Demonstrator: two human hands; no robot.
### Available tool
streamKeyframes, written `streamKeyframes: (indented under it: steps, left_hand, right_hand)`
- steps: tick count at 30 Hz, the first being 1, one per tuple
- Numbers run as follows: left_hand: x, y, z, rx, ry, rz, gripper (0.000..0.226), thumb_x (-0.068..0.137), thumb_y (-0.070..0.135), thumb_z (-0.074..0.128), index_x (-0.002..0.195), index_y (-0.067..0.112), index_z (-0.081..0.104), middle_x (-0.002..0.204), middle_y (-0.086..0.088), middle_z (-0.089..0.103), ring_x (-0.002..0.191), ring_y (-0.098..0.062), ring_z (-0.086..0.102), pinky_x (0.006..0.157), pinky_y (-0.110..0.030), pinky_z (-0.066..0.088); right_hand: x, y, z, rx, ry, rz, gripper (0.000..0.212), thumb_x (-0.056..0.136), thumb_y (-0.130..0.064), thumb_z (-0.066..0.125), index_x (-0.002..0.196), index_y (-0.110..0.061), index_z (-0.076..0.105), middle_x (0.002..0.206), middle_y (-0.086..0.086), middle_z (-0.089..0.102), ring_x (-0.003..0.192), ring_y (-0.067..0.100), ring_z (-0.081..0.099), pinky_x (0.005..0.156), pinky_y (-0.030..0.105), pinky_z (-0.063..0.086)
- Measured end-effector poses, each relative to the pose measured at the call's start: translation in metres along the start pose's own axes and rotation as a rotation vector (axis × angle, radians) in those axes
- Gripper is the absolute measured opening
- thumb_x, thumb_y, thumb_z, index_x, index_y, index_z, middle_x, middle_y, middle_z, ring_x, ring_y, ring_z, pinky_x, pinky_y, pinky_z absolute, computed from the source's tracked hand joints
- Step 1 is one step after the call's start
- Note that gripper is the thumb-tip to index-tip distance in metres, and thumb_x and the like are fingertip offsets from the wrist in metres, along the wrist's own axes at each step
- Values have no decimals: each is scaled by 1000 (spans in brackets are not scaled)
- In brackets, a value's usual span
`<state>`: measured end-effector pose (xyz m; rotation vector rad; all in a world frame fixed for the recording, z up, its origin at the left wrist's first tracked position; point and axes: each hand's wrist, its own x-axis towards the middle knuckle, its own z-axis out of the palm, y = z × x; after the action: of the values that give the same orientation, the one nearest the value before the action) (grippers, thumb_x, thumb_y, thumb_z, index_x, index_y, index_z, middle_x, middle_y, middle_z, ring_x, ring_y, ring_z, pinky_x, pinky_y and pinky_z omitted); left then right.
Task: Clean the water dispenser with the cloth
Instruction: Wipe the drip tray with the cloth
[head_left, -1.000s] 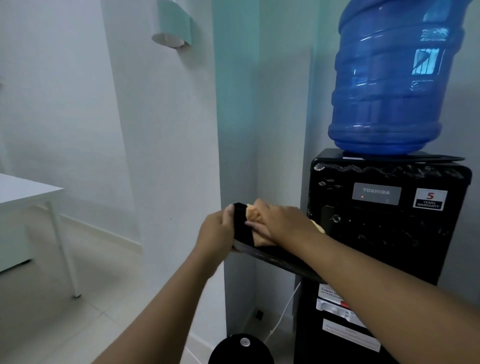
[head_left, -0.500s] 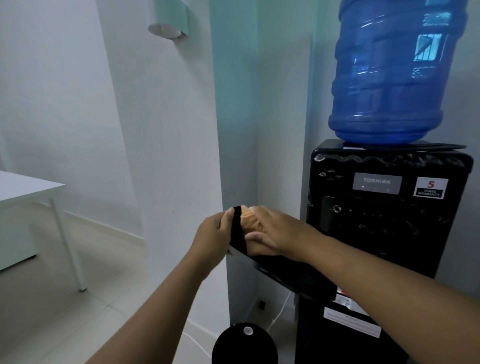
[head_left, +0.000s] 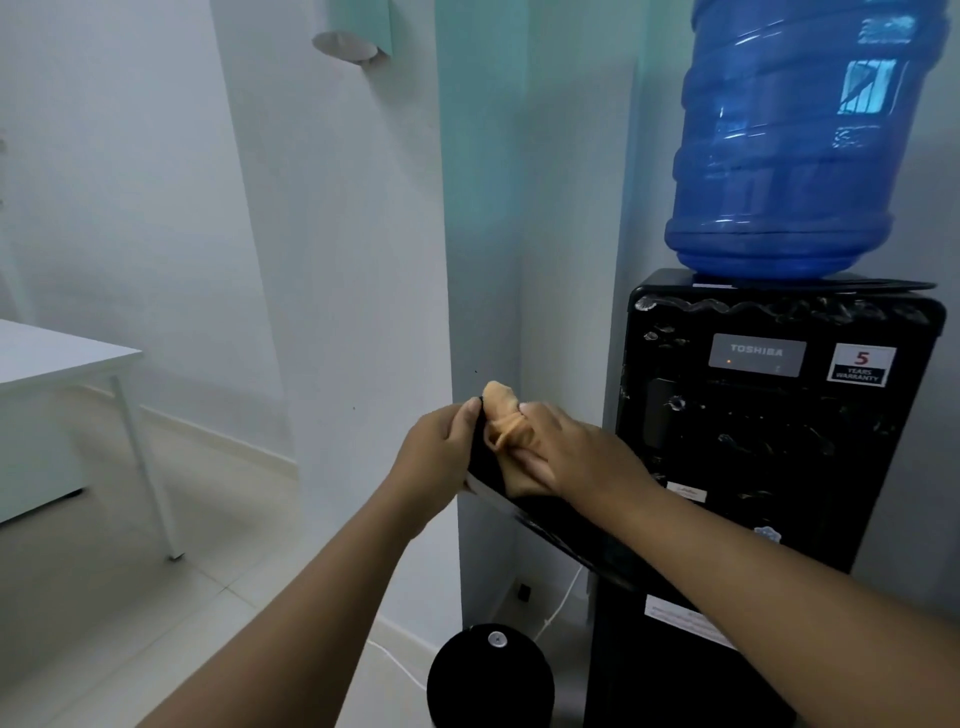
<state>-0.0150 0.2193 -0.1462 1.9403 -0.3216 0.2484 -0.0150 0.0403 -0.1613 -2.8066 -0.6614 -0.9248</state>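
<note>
Left hand (head_left: 441, 447): fingers clamped on the black tray (head_left: 550, 514), holding it out from the water dispenser (head_left: 769, 426).
Right hand (head_left: 571, 457): fingers pressing the cloth (head_left: 506, 431) against the tray, beside the left thumb.
Progress: tray mid-wipe (front panel apparently still to do).

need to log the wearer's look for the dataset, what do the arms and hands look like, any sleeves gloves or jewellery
Both arms are bare along all that shows, from the lower frame edge to the wrists: no sleeve in view. The left hand and the right hand wear no gloves. No watch, bracelet or ring is visible on either. Fingernails look short and unpainted where they show, as on the left thumb. No markings or cables appear on either arm.
</note>
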Motion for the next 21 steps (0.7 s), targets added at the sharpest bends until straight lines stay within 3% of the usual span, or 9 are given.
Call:
streamKeyframes:
  steps: [2, 5, 10, 12, 17, 19, 21]
  left_hand:
    - [1, -4, -10, -20, 47, -20, 45, 106, 36, 34, 97, 10, 69, 89, -12, 71, 79, -28, 69, 67, -45, 62]
    - [-2, -6, -9, 9, 74, -19, 44, 106, 38, 33, 101, 12, 69, 90, -12, 70, 80, -27, 69, 67, -44, 62]
    - [-6, 11, 20, 80, -22, 71, 45, 106, 35, 37, 74, 12, 58, 68, -6, 60, 65, -22, 56, 74, -53, 56]
    - [1, 17, 11, 62, -11, 53, 45, 105, 36, 40, 77, 8, 62, 68, -6, 60, 65, -20, 55, 72, -51, 56]
    - [20, 22, -20, 34, 109, 30, 52, 104, 42, 39, 94, -1, 67, 92, -31, 66, 79, -43, 65, 73, -55, 59]
    - [17, 26, -10, 47, 111, 56, 50, 104, 42, 38, 85, 6, 67, 80, -23, 65, 76, -41, 64, 74, -54, 58]
    - [12, 34, 8, 64, 68, 98, 46, 105, 39, 37, 75, 14, 61, 67, -6, 60, 65, -25, 58, 67, -45, 56]
  right_hand:
    - [-14, 11, -2, -40, -48, -58, 45, 96, -50, 41, 127, -17, 42, 113, 8, 61, 72, 38, 66, 48, 35, 39]
    - [-23, 18, -9, -19, -248, 21, 44, 100, -46, 43, 131, -15, 39, 121, 7, 57, 89, 36, 63, 60, 33, 35]
    - [3, -7, -15, 118, -61, 120, 31, 99, -40, 47, 113, -13, 42, 106, 6, 58, 81, 29, 58, 58, 32, 33]
    - [3, -9, -17, 169, -67, 160, 32, 99, -41, 47, 110, -12, 41, 98, 7, 61, 77, 30, 58, 57, 33, 33]
    - [-12, 15, -26, 97, -227, 175, 32, 98, -45, 48, 103, -16, 36, 86, 3, 57, 69, 25, 53, 55, 34, 35]
    - [-6, 15, -31, 115, -202, 171, 31, 98, -45, 48, 103, -17, 36, 88, 5, 58, 71, 27, 56, 56, 35, 37]
    - [7, 7, -36, 159, -96, 160, 32, 98, -42, 48, 114, -15, 41, 99, 10, 63, 81, 35, 61, 60, 37, 41]
